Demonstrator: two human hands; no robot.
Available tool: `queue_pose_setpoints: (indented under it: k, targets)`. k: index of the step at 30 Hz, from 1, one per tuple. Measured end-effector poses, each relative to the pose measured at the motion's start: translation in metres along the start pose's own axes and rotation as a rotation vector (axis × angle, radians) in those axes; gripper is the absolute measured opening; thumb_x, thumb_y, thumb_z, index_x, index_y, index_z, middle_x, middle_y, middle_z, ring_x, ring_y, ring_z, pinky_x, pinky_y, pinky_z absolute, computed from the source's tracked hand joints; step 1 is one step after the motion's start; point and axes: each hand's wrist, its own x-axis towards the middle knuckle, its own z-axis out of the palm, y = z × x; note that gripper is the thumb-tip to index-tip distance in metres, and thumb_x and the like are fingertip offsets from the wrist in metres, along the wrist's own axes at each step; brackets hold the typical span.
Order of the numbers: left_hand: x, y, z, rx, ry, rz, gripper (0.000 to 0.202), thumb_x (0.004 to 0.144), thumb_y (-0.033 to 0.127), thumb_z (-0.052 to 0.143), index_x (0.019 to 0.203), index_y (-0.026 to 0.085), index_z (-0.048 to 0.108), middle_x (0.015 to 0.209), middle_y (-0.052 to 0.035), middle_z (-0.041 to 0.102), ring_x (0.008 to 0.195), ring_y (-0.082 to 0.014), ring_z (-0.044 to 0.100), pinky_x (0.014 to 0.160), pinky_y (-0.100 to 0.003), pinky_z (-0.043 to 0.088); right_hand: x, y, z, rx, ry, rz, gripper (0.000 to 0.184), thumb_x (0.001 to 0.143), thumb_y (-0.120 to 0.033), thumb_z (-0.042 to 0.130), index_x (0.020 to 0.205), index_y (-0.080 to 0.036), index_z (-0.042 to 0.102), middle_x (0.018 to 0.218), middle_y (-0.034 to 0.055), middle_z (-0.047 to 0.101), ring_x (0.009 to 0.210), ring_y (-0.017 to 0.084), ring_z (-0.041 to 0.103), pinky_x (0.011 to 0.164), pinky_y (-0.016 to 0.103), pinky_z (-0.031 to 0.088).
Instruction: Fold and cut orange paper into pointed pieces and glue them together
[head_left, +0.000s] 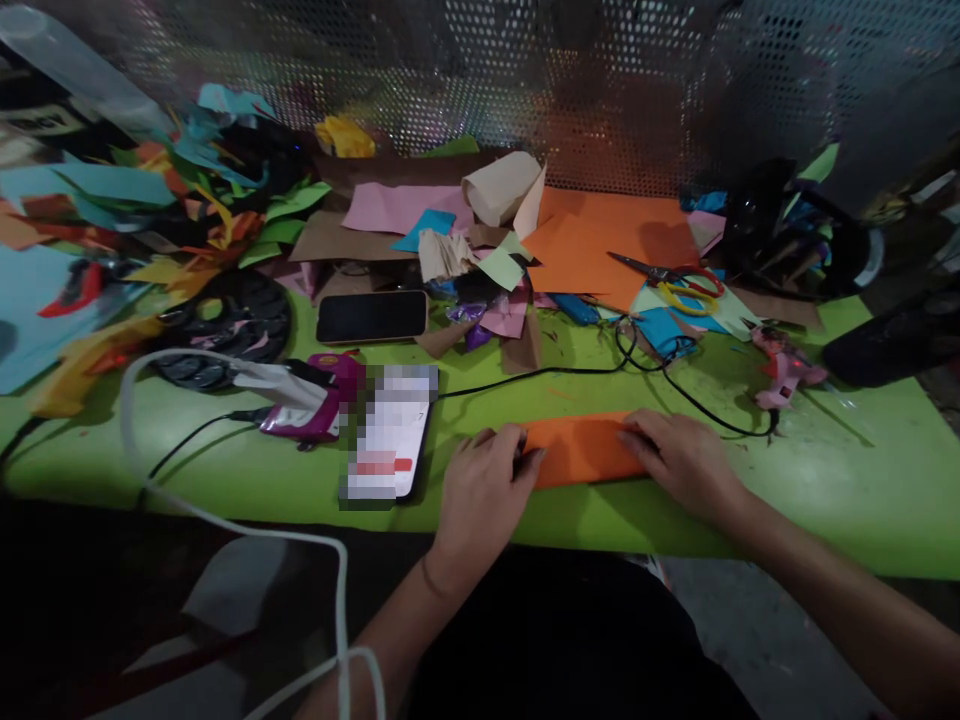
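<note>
A folded piece of orange paper (pixel 576 452) lies in a long flat strip near the front edge of the green tabletop. At its left end, my left hand (pixel 491 480) is closed with thumb and fingers gripping the paper. The right end is between the thumb and fingers of my right hand (pixel 679 455), which partly hide it. Just left of my left hand lies a lit phone (pixel 394 430) with a blurred screen. A larger orange sheet (pixel 600 235) rests farther back, with scissors (pixel 675 280) with red and yellow handles on its right part.
A dark phone (pixel 373 316), a purple power adapter (pixel 319 400) and a black round tray (pixel 225 335) are on the left. A yellow glue gun (pixel 97 365) and a pink glue gun (pixel 784 370) have black cords. Paper scraps (pixel 446 255) cover the back; a white cable (pixel 240 528) hangs in front.
</note>
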Motion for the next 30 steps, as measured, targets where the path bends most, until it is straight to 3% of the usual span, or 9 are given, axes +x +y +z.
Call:
queue_pose_setpoints:
  k: [9, 30]
  targets:
    - [0.003, -0.001, 0.000, -0.019, -0.019, -0.017, 0.006, 0.089, 0.024, 0.061, 0.091, 0.021, 0.056, 0.071, -0.0002, 0.069, 0.069, -0.0200, 0.066, 0.064, -0.031, 0.044, 0.003, 0.001, 0.005, -0.111, -0.025, 0.004, 0.039, 0.102, -0.044, 0.035, 0.093, -0.020, 0.064, 0.065, 0.0050, 0.067, 0.056, 0.021, 0.059, 0.054, 0.031, 0.024]
    - [0.007, 0.005, -0.002, -0.047, -0.043, -0.114, 0.027, 0.086, 0.018, 0.066, 0.111, 0.019, 0.056, 0.067, 0.0035, 0.068, 0.071, -0.0215, 0.069, 0.070, -0.033, 0.048, 0.012, -0.005, 0.002, -0.187, -0.103, 0.065, 0.034, 0.101, -0.042, 0.036, 0.086, -0.020, 0.057, 0.065, 0.0050, 0.069, 0.052, 0.019, 0.059, 0.053, 0.030, 0.019]
